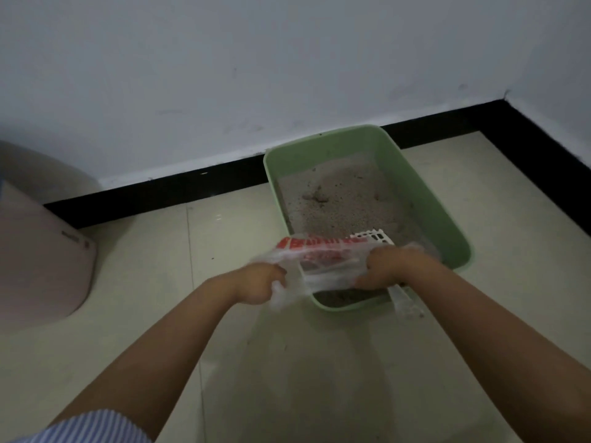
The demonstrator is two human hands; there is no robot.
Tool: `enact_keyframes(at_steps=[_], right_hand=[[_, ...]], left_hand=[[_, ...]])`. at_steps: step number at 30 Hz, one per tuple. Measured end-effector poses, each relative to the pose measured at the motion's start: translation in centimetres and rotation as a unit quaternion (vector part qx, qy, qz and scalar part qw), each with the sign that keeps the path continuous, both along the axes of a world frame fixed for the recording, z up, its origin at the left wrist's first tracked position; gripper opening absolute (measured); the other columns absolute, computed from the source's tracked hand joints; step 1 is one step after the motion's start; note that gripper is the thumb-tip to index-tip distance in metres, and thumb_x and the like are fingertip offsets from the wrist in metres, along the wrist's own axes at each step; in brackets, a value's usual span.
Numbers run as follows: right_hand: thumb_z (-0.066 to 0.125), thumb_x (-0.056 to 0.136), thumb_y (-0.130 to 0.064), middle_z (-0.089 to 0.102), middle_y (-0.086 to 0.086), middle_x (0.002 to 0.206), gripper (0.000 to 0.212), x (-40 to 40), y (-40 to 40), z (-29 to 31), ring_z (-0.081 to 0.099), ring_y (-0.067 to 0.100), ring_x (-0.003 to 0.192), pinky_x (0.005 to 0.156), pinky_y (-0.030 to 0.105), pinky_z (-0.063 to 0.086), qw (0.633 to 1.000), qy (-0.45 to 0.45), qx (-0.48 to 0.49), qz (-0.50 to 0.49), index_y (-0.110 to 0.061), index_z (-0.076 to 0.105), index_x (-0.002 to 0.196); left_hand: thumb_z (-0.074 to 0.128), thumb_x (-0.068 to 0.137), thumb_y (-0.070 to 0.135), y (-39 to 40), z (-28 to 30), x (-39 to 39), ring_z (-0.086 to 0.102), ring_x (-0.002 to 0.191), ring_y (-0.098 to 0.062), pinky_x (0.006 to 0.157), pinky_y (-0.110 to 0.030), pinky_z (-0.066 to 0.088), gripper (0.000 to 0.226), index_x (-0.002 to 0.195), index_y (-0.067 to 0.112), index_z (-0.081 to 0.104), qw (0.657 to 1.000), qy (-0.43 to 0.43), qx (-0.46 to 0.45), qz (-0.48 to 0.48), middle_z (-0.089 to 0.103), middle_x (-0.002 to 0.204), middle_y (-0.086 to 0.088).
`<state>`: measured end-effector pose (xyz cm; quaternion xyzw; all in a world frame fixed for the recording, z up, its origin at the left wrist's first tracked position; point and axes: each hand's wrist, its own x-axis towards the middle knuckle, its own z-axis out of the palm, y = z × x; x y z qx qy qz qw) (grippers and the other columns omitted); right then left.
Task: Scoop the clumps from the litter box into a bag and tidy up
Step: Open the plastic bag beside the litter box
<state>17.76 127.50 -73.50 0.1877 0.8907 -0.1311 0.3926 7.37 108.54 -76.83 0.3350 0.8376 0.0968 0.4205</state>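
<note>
Both hands, left hand [260,282] and right hand [385,266], each grip a side of the bag [323,260] mouth, stretched crosswise over the litter box [447,212] near end, clumps [316,196] lying beyond, scoop [371,238] nearer the right.

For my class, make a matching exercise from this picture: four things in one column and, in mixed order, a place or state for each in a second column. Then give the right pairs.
Column one
1. green plastic litter box
2. clear plastic bag with red print
3. white slotted plastic scoop
4. dark clump in the grey litter

Column two
A. stretched between the left hand and the right hand
B. on the tiled floor against the black skirting
C. lying in the far half of the box
D. showing just beyond the bag, over the litter

Pairs: 1-B, 2-A, 3-D, 4-C
</note>
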Motion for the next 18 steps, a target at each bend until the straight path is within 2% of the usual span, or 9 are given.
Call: enact_keyframes(at_steps=[3, 5, 6, 8, 10, 12, 14, 15, 18], right_hand=[[0.046, 0.095, -0.03, 0.059, 0.004, 0.088, 0.045, 0.6, 0.7, -1.4, 0.055, 0.021, 0.086, 0.069, 0.027, 0.044, 0.977, 0.169, -0.067, -0.112, -0.004, 0.039, 0.132], [0.05, 0.093, -0.023, 0.053, 0.005, 0.078, 0.043, 0.6, 1.1, -2.2, 0.053, 0.02, 0.074, 0.063, 0.028, 0.041, 0.948, 0.265, -0.04, -0.173, -0.004, 0.037, 0.129], [0.052, 0.092, -0.02, 0.057, 0.011, 0.084, 0.047, 0.6, 1.2, -2.2, 0.056, 0.024, 0.079, 0.068, 0.03, 0.043, 0.939, 0.286, -0.025, -0.19, -0.004, 0.034, 0.133], [0.053, 0.092, -0.016, 0.063, 0.02, 0.106, 0.054, 0.1, 1.0, -2.2, 0.06, 0.031, 0.098, 0.078, 0.034, 0.047, 0.939, 0.275, 0.007, -0.206, -0.005, 0.029, 0.139], [0.048, 0.093, -0.013, 0.062, 0.016, 0.118, 0.038, -0.5, 0.7, -2.3, 0.059, 0.031, 0.108, 0.085, 0.034, 0.048, 0.957, 0.21, 0.072, -0.189, -0.002, 0.047, 0.129], [0.044, 0.093, -0.011, 0.065, 0.013, 0.112, 0.027, -0.8, 0.3, -2.4, 0.062, 0.027, 0.104, 0.081, 0.03, 0.048, 0.961, 0.177, 0.134, -0.165, -0.001, 0.062, 0.111], [0.045, 0.092, -0.013, 0.065, 0.014, 0.108, 0.028, -0.9, 0.3, -2.5, 0.062, 0.027, 0.102, 0.075, 0.027, 0.044, 0.954, 0.2, 0.157, -0.158, -0.002, 0.066, 0.107], [0.046, 0.092, -0.015, 0.062, 0.017, 0.111, 0.028, -0.9, 0.7, -2.5, 0.058, 0.028, 0.105, 0.077, 0.027, 0.043, 0.946, 0.231, 0.157, -0.164, -0.003, 0.067, 0.108], [0.05, 0.092, -0.017, 0.056, 0.016, 0.112, 0.026, -1.2, 2.7, -2.1, 0.046, 0.031, 0.115, 0.09, 0.031, 0.037, 0.915, 0.303, 0.112, -0.242, -0.003, 0.068, 0.105]], left_hand=[[0.04, 0.081, -0.025, -1.1, -0.4, -0.2, 0.056, 0.098, -0.023, 0.072, -0.006, 0.048, 0.035, 0.091, -0.001, 0.063, 0.937, -0.132, 0.205, 0.25, 0.061, 0.104, -0.014], [0.049, 0.081, -0.018, -1.3, -1.2, -0.6, 0.053, 0.081, -0.025, 0.061, -0.018, 0.05, 0.025, 0.078, 0.007, 0.053, 0.869, -0.009, 0.286, 0.404, 0.055, 0.085, -0.01], [0.059, 0.081, -0.006, -1.5, -1.4, -0.8, 0.052, 0.089, -0.028, 0.07, -0.025, 0.049, 0.019, 0.089, 0.01, 0.054, 0.875, 0.103, 0.251, 0.4, 0.053, 0.094, -0.01], [0.071, 0.078, 0.022, -1.6, -2.5, -1.2, 0.041, 0.12, -0.03, 0.096, -0.035, 0.04, 0.059, 0.13, 0.013, 0.043, 0.925, 0.183, 0.112, 0.314, 0.04, 0.129, -0.012], [0.071, 0.078, 0.034, -1.3, -3.0, -1.3, 0.039, 0.128, -0.031, 0.103, -0.038, 0.037, 0.069, 0.137, 0.012, 0.042, 0.946, 0.082, 0.045, 0.309, 0.038, 0.139, -0.014], [0.066, 0.08, 0.026, -0.7, -3.1, -0.8, 0.057, 0.109, -0.03, 0.085, -0.032, 0.047, 0.039, 0.111, 0.001, 0.063, 0.931, -0.006, 0.096, 0.351, 0.062, 0.116, -0.019], [0.052, 0.087, 0.003, -0.4, -2.3, -0.8, 0.067, 0.072, -0.021, 0.056, -0.02, 0.047, 0.014, 0.079, 0.001, 0.063, 0.869, -0.109, 0.178, 0.449, 0.069, 0.071, -0.012], [0.044, 0.088, -0.007, -0.4, -2.0, -1.1, 0.064, 0.053, -0.016, 0.045, -0.016, 0.045, 0.024, 0.073, 0.003, 0.059, 0.825, -0.185, 0.218, 0.488, 0.065, 0.054, -0.006], [0.04, 0.087, -0.011, -0.6, -0.6, -2.5, 0.056, 0.035, -0.011, 0.038, -0.015, 0.046, 0.026, 0.076, 0.004, 0.059, 0.724, -0.346, 0.304, 0.514, 0.061, 0.046, -0.003]])
